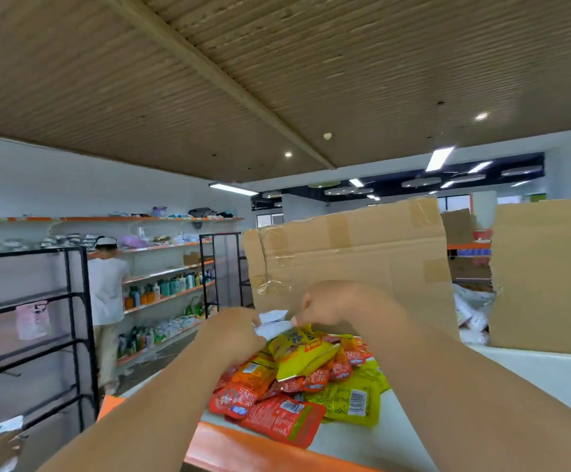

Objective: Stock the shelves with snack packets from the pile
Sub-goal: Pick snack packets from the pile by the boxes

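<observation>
A pile of red, orange and yellow-green snack packets lies on a white shelf top with an orange front edge. On top of the pile sits a yellow packet; my right hand pinches its upper corner. My left hand reaches over the left side of the pile with curled fingers, touching a white packet at the back. What the left fingers hold is hidden.
A tall cardboard box stands right behind the pile, a second one to the right. Black metal racks stand on the left. A person in white works at wall shelves of bottles.
</observation>
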### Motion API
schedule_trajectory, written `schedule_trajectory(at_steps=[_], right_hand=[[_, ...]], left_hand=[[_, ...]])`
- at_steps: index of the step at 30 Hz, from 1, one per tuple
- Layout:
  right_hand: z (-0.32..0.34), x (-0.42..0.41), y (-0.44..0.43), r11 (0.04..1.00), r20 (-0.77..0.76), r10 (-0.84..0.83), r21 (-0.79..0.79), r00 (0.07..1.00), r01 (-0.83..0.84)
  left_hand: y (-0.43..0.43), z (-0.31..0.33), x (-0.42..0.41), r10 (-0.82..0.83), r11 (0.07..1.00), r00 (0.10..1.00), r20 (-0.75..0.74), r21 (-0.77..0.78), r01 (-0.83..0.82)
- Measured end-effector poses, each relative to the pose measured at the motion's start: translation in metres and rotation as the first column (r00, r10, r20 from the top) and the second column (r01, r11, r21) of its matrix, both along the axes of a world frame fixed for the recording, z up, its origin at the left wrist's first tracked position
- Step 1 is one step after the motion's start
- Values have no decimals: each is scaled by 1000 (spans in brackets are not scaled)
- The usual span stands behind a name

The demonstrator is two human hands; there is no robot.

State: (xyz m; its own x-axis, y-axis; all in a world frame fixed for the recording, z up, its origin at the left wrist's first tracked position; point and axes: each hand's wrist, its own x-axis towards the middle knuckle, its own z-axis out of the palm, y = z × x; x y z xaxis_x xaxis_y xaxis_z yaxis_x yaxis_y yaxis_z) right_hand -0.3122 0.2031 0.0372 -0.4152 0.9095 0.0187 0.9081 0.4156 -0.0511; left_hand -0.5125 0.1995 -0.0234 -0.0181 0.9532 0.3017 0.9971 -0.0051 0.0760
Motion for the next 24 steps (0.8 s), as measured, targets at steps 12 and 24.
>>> schedule_trajectory(at_steps=[12, 24], right_hand=[[-42, -69, 1, 950, 46, -308, -39, 950, 310], [4, -19, -38, 921, -125, -378, 49, 917, 387]], left_hand=[[30, -17, -28, -161, 977, 979, -127, 118, 176], [24, 26, -17, -411, 901, 896, 168, 220, 373]])
